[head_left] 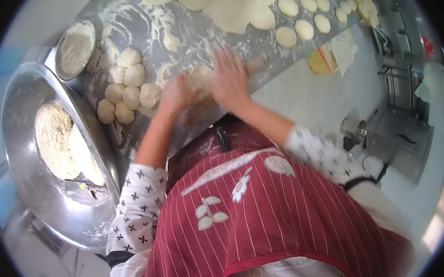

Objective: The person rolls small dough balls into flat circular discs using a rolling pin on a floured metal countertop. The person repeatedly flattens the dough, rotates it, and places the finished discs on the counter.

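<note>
My right hand lies with its fingers stretched out over a wooden rolling pin, whose pale end sticks out beyond the fingers. Beside it, my left hand is curled at the edge of a piece of dough, its fingertips slightly blurred. Both hands partly cover this dough and the pin. Just left of my left hand, several round dough balls sit close together, some touching.
Flour dusts the metal table. Flat dough rounds overlap at the far side; smaller dough discs lie far right. A flour bowl and large metal basin with dough stand left. A yellow box lies beyond the table's right edge.
</note>
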`<state>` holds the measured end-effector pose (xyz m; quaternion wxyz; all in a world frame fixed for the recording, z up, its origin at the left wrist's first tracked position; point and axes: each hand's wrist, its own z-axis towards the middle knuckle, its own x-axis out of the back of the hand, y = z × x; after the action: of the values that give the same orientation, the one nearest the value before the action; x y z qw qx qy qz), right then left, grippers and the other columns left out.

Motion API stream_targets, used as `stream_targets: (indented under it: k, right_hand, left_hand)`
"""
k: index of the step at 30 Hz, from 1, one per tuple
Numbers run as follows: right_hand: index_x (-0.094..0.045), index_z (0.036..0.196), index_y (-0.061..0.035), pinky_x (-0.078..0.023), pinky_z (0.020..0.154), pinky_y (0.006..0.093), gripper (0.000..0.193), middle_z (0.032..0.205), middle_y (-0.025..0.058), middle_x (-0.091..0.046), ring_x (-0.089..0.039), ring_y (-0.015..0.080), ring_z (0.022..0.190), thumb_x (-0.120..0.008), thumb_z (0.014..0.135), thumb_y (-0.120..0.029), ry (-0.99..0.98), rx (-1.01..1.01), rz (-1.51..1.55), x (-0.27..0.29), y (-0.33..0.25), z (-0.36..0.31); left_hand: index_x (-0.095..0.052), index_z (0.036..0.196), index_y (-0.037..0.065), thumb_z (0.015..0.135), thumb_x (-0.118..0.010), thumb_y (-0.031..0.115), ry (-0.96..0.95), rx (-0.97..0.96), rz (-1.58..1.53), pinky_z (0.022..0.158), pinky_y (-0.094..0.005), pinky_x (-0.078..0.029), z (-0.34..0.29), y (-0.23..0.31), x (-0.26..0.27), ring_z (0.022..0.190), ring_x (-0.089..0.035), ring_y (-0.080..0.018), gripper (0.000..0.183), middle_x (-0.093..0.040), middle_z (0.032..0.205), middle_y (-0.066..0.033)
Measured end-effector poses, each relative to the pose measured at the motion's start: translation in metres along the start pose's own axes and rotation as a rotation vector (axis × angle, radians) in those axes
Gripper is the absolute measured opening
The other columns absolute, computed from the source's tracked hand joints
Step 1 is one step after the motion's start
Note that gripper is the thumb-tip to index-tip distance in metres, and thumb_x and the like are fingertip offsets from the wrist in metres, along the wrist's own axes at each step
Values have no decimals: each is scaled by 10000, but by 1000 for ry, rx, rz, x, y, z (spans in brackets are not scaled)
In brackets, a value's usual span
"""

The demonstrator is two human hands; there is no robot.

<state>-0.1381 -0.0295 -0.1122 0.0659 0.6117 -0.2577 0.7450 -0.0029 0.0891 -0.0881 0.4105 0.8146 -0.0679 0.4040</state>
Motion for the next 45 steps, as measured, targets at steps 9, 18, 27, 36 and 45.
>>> stream_targets:
  k: [9,18,27,36,45]
  right_hand:
    - [-387,1371,80,-194,1131,504,629,1425,204,-409,-321,361,1371,-513,913,-332,39,-3,89,-1,-12,19]
    - [-377,1381,82,-153,1148,511,628,1438,220,-390,-281,365,1393,-516,917,-318,75,-11,107,-3,-28,79]
    - [-368,1396,38,-165,1141,505,688,1415,201,-410,-331,354,1358,-613,843,-289,-55,20,109,25,4,-44]
    - [-455,1340,5,-243,1081,467,568,1381,140,-456,-417,311,1274,-579,871,-291,34,38,207,22,8,-17]
    - [-482,1322,15,-245,1096,438,578,1357,142,-480,-410,287,1290,-602,851,-297,31,37,185,22,14,-19]
  left_hand:
    - [-683,910,36,806,-607,175,104,-72,2,738,-484,-506,35,-11,7,824,-636,-422,190,-666,856,-231]
    - [-640,1023,-11,778,-694,206,-51,31,91,814,-472,-498,24,-1,20,919,-637,-416,332,-656,945,-277]
    - [-582,1190,-41,775,-754,284,307,-104,-269,899,-435,-480,83,-7,20,1034,-616,-392,554,-624,1100,-287]
    - [-614,1158,128,758,-765,314,495,208,565,891,-442,-477,55,-33,78,994,-608,-391,466,-634,1072,-184]
    - [-610,1126,-18,797,-641,193,138,-97,-38,935,-404,-476,45,-11,13,1063,-606,-349,392,-610,1158,-235]
